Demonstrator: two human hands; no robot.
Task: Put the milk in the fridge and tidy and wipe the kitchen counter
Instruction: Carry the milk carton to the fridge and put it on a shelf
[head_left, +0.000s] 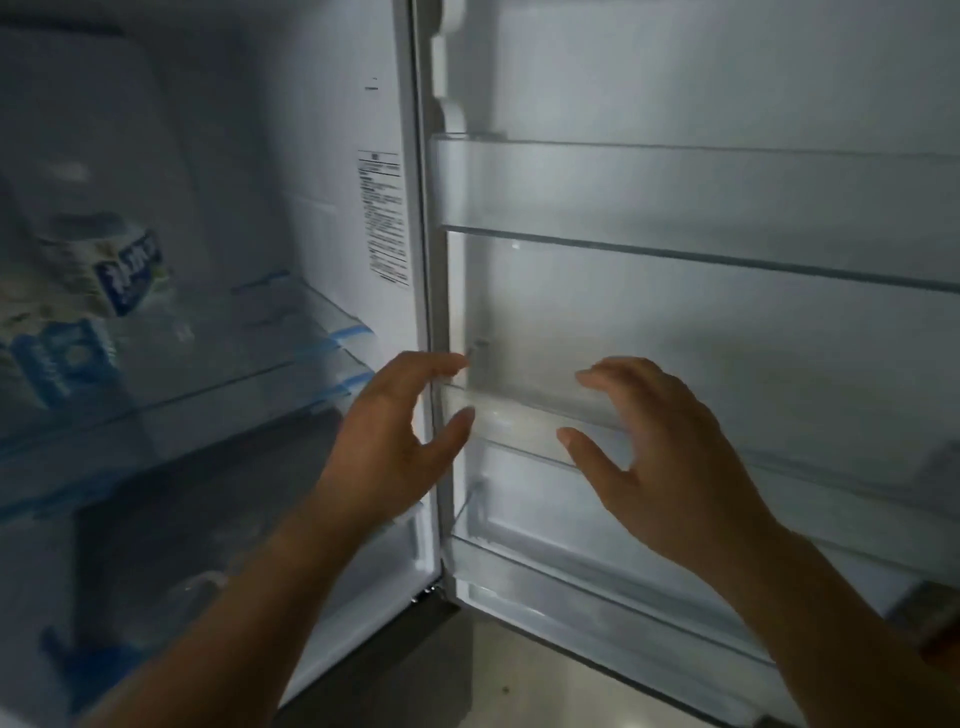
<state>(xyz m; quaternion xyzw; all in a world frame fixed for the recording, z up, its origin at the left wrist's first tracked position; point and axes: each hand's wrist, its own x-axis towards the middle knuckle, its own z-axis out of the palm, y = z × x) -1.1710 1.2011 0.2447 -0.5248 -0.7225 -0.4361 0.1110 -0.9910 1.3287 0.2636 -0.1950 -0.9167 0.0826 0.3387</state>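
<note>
The fridge stands open before me. A white and blue milk carton (98, 265) sits on the glass shelf (218, 384) inside, at the far left. My left hand (395, 441) hovers at the cabinet's right edge, fingers spread, holding nothing. My right hand (670, 457) is raised in front of the open door (727, 338), fingers apart and empty, close to the middle door bin (524, 415).
The door carries clear bins: an upper one (675, 197), the middle one and a lower one (597, 582). A printed label (384, 218) is stuck on the fridge's right inner wall. Grey floor (452, 670) shows below the door.
</note>
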